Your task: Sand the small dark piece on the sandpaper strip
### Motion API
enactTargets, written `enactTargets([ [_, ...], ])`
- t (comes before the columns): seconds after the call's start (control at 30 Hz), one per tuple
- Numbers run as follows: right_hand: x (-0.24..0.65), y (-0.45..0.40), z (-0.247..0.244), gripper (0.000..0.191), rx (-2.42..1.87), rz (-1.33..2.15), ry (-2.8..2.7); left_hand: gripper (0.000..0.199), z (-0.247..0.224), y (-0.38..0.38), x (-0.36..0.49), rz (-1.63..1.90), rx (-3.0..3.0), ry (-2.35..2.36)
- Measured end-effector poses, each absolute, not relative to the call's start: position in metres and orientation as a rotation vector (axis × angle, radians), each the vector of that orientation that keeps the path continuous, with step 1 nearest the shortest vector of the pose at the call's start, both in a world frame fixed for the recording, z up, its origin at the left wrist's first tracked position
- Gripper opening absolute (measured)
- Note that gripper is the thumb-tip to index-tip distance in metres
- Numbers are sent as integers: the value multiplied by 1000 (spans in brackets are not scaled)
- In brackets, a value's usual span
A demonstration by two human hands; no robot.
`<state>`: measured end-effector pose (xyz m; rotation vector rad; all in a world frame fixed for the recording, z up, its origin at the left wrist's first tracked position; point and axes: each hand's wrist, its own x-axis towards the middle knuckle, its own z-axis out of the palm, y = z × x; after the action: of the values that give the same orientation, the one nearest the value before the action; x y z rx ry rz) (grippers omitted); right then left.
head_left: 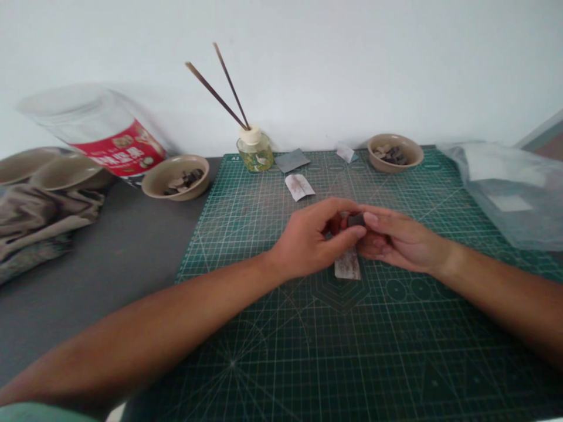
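My left hand (pixel 312 240) and my right hand (pixel 396 239) meet at the middle of a green cutting mat (pixel 378 346). Between their fingertips is a small dark piece (pixel 356 220), possibly stone, partly hidden by my fingers. A strip of abrasive paper (pixel 347 265) lies under my hands, its upper end hidden beneath them. Whether the strip touches my fingers I cannot tell.
On the mat's far side are a white-backed paper scrap (pixel 299 187), a grey sheet (pixel 292 160), a small paper piece (pixel 345 152), and a bowl of dark and pale pieces (pixel 394 152). Left of the mat stand another such bowl (pixel 176 177), a reed diffuser (pixel 254 150), and a crumpled cloth (pixel 39 223).
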<state>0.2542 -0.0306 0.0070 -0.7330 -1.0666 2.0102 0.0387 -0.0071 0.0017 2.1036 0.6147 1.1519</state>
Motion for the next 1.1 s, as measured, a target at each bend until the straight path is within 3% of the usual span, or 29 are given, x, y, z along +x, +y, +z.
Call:
enactTargets([
  [0.27, 253, -30, 8, 32, -748, 2031, -1056, 27, -5, -3, 39, 1046, 1837, 621],
  [0.57, 254, -29, 7, 33, -741, 2078, -1049, 45, -1, -2, 42, 1054, 1831, 648],
  [1.1, 256, -27, 3, 34, -695, 2015, -993, 27, -7, -3, 39, 1068, 1843, 567],
])
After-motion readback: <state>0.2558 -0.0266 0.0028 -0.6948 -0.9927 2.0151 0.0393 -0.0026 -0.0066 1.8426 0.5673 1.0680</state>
